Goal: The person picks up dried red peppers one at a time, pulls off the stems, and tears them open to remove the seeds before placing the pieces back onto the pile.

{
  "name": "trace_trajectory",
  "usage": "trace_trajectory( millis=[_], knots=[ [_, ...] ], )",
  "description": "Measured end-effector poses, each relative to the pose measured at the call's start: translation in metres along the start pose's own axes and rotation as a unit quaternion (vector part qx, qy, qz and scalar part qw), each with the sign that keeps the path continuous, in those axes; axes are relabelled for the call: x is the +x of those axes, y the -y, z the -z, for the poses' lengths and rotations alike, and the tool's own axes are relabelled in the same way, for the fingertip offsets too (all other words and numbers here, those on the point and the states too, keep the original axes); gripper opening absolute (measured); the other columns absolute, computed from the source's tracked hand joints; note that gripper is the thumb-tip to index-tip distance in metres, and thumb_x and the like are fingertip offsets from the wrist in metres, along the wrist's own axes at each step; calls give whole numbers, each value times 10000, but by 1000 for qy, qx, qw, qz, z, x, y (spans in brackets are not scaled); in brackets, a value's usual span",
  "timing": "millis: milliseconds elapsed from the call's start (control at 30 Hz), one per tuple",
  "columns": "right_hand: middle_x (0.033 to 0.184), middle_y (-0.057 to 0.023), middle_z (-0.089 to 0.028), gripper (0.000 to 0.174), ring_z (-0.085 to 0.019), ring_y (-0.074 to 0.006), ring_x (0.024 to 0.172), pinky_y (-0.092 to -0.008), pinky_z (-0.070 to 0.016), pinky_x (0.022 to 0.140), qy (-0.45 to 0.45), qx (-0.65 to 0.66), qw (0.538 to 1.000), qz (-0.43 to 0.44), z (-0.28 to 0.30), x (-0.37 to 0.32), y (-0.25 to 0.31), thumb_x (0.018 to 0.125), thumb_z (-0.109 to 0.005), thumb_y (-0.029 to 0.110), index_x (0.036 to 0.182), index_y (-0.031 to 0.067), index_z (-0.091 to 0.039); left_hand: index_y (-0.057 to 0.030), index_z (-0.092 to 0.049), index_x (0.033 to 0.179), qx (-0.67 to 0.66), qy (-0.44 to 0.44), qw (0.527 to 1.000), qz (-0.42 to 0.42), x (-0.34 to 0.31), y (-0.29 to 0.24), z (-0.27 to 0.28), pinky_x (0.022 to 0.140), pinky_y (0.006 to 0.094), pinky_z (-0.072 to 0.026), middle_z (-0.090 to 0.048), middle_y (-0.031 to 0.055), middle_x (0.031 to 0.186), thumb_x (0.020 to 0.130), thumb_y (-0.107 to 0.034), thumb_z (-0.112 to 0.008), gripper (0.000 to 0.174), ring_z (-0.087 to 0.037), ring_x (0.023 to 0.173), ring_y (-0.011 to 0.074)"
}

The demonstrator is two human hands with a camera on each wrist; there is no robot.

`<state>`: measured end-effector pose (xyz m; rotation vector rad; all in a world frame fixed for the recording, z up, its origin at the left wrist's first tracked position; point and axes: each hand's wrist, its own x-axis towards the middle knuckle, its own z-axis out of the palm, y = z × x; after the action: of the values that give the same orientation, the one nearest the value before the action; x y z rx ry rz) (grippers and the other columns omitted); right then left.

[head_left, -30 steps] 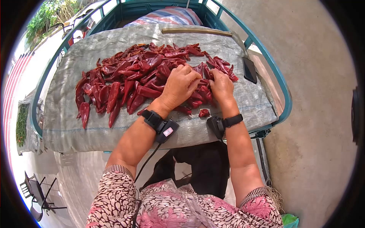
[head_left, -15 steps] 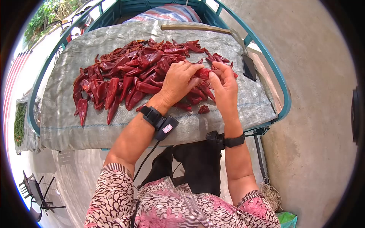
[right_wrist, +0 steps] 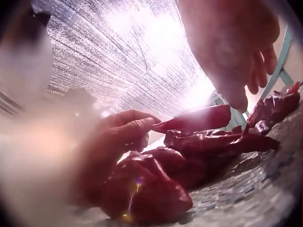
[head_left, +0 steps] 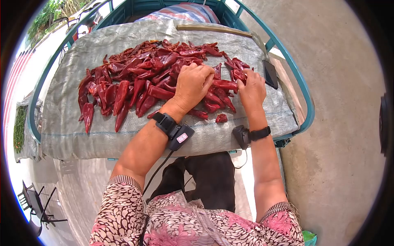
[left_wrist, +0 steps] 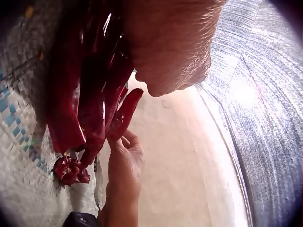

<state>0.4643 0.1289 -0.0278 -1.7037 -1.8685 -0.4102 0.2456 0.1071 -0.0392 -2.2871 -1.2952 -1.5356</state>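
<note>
The left hand (head_left: 193, 87) pinches one end of a red pepper (head_left: 225, 84) between thumb and fingers; in the right wrist view this pepper (right_wrist: 201, 119) points away from the left hand's fingers (right_wrist: 135, 126). Close to its other end is the right hand (head_left: 252, 91), fingers loosely bent; in the right wrist view a small gap shows between the right hand (right_wrist: 232, 52) and the pepper. More red peppers (head_left: 143, 74) lie heaped left of and beneath the hands. The left wrist view shows the left hand (left_wrist: 170, 47) large and near, its fingertips hidden.
A grey woven sheet (head_left: 164, 143) covers the cart bed, inside teal rails (head_left: 305, 82). A phone (head_left: 269, 74) lies at the right edge, a wooden strip (head_left: 213, 30) at the back. One small crumpled red piece (head_left: 221, 118) sits near the front.
The right hand has moved rightward, away from the left hand, and its fingers have come off the pepper both hands were handling. The left hand stays in nearly the same place.
</note>
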Motion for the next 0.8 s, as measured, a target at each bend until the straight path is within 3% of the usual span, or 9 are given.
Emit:
trace_trajectory(
  millis=[100,300,400,633,700,800],
  knots=[
    [1176,-73,-676,377,-577,-307,1125,-459,-448,975,57,-67,995,51,-5,6,-3,828,-751,239,1185,154,-666,-108,-683,991,-4,16,1000,-4,-2,1,-1,808,382,-437,-711,47,920,908,-151,-684,94,-618,863,253],
    [1019,-72,-719,300,-619,-298,1030,-460,-437,921,127,-141,977,93,-25,14,-6,846,-688,239,1136,165,-665,-113,-678,985,-11,7,1000,-13,-3,2,-2,818,386,-439,-706,47,905,904,-142,-677,85,-623,869,256],
    [936,-76,-718,235,-633,-303,978,-454,-432,896,110,-154,977,98,-26,11,-6,848,-681,230,1072,161,-674,-115,-676,980,-14,6,1000,-13,-3,3,-3,820,387,-439,-703,47,897,900,-137,-676,84,-623,868,257],
    [870,-91,-709,210,-643,-277,934,-457,-426,891,28,-52,998,34,-14,18,-9,860,-690,222,1057,153,-710,-110,-678,985,-30,-17,999,-23,-3,2,-3,811,387,-442,-689,48,867,909,-146,-675,84,-619,852,259],
    [894,-104,-725,238,-659,-292,918,-459,-447,884,-16,1,1000,7,-3,19,-9,864,-706,244,1082,149,-719,-114,-675,1080,-28,-22,999,-20,-3,3,-3,812,388,-443,-678,47,845,904,-143,-687,179,-616,840,259],
    [978,-115,-747,259,-695,-250,899,-389,-504,854,29,290,955,-58,3,18,-9,906,-702,235,1136,116,-712,-120,-635,1240,-43,-16,999,8,-2,-1,-2,815,391,-444,-667,52,854,880,-125,-714,368,-609,844,259]
  ],
)
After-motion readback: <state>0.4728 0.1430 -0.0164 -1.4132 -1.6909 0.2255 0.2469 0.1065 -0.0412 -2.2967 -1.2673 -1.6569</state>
